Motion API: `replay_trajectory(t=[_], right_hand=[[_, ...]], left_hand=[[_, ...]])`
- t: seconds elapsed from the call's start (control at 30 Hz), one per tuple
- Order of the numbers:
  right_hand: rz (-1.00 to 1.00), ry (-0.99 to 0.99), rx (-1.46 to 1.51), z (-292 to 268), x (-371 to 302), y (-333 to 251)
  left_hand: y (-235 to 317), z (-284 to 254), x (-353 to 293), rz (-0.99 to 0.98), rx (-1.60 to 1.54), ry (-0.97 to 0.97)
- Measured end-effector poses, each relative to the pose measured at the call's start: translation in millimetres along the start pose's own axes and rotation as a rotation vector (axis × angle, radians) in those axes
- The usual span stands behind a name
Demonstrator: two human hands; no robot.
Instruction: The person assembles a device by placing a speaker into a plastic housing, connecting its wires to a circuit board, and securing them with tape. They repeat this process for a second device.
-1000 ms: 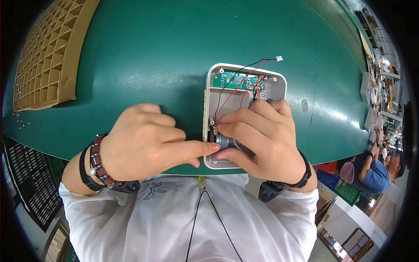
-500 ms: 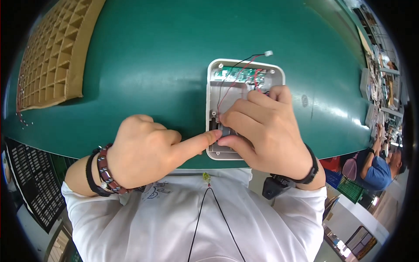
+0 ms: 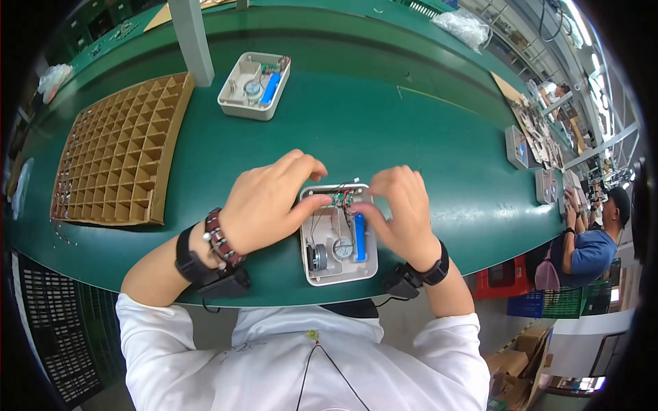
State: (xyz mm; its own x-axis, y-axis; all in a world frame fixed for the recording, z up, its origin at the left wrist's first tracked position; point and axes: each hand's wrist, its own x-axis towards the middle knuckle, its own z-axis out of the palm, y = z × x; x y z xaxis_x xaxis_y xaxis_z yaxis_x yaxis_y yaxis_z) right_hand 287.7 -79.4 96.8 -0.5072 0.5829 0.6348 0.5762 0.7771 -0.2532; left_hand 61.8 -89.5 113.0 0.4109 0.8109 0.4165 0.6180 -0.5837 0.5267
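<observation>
A light grey plastic case (image 3: pixel 353 277) lies open on the green table in front of me. Inside are a blue cylindrical battery (image 3: pixel 360 238) along the right, a round silvery part (image 3: pixel 343 249) in the lower middle and a dark round part (image 3: pixel 317 257) at the lower left. A green circuit board (image 3: pixel 338 199) with thin red and black wires sits at the far end. My left hand (image 3: pixel 271 198) hovers at the case's far left, thumb over the board, fingers apart. My right hand (image 3: pixel 403 218) is over the far right corner, fingers bent, thumb apart from them above the wires.
A cardboard divider tray (image 3: pixel 164 164) stands to the left. Beyond it are a grey post (image 3: pixel 190 41) and a second open case (image 3: pixel 271 113) with similar parts. Farther right, more cases (image 3: pixel 545 186) lie near a co-worker in a blue shirt (image 3: pixel 593 255).
The view has tilted up, showing more table. Both hands have left the case's lower left part, uncovering the parts inside, and are now over its far end.
</observation>
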Motion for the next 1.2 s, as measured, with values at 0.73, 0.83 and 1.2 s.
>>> replay_trajectory(t=[0.73,0.83,1.2], right_hand=[[-0.409,0.128,-0.366,10.3,31.9,13.0],[-0.449,0.104,-0.403,8.7,34.6,10.3],[-0.242,-0.111,0.066,20.7,26.1,10.4]], left_hand=[[-19.5,20.9,15.2,-0.305,-0.645,-0.248],[-15.6,16.3,17.4,-0.306,-0.606,-0.240],[-30.2,23.1,7.2,-0.075,-0.292,0.081]])
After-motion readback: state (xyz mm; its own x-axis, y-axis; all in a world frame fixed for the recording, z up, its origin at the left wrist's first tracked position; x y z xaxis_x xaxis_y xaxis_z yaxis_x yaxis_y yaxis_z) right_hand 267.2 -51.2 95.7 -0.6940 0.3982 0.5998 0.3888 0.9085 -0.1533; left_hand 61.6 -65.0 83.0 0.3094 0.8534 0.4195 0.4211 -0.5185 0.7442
